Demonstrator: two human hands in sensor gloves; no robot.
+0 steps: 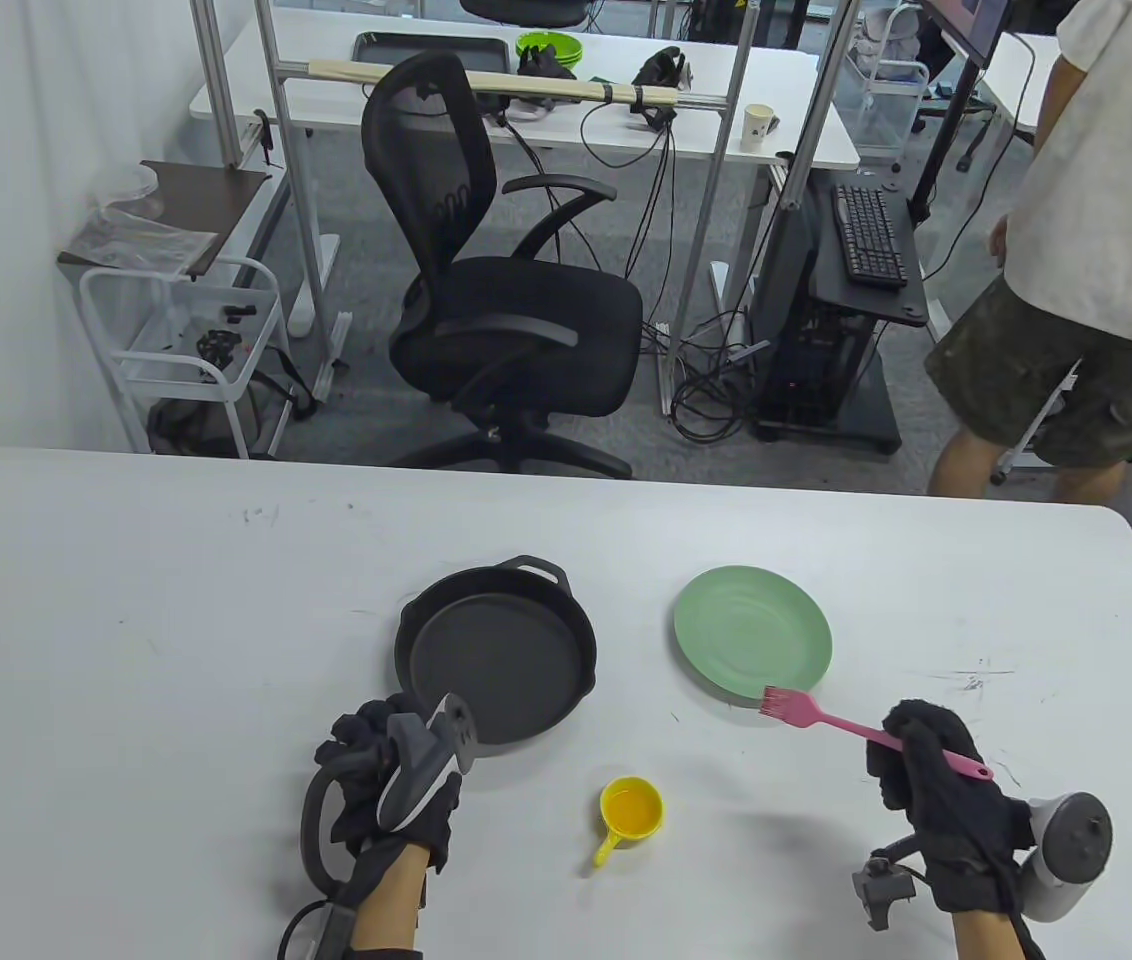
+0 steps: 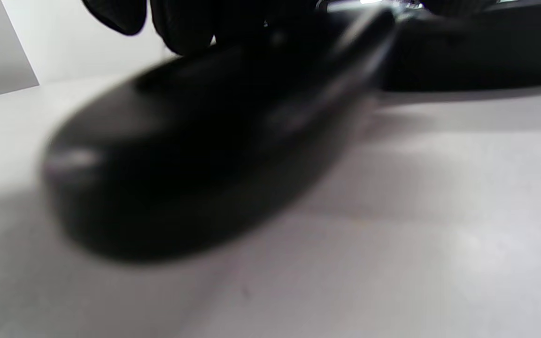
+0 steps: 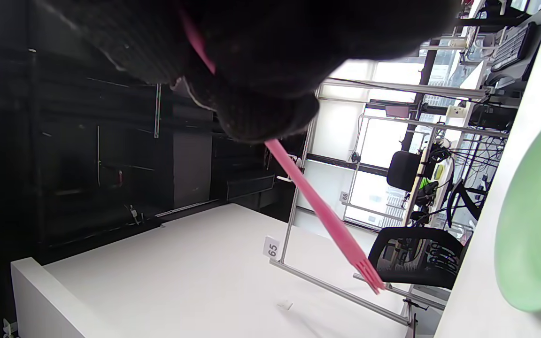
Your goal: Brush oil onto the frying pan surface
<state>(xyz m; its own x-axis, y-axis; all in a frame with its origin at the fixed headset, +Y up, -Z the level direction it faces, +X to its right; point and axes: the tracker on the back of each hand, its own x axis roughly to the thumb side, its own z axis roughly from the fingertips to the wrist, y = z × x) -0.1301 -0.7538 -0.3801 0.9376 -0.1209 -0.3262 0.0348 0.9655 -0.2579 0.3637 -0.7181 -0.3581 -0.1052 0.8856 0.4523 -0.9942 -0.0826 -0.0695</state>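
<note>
we judge the task barely begun: our right hand (image 1: 936, 790) grips the pink brush (image 1: 826, 718) clear of the oil cup (image 1: 632, 808) to its left, while our left hand (image 1: 381, 770) holds the dry-looking frying pan (image 1: 496, 655) by its handle.

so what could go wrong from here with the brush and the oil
1. The small yellow cup of oil sits unheld between both hands; dipping the pink brush could tip it or push it along the table.
2. The right hand grips the brush near its handle end, so the bristles may wobble and drip oil onto the table or green plate before reaching the frying pan.
</note>
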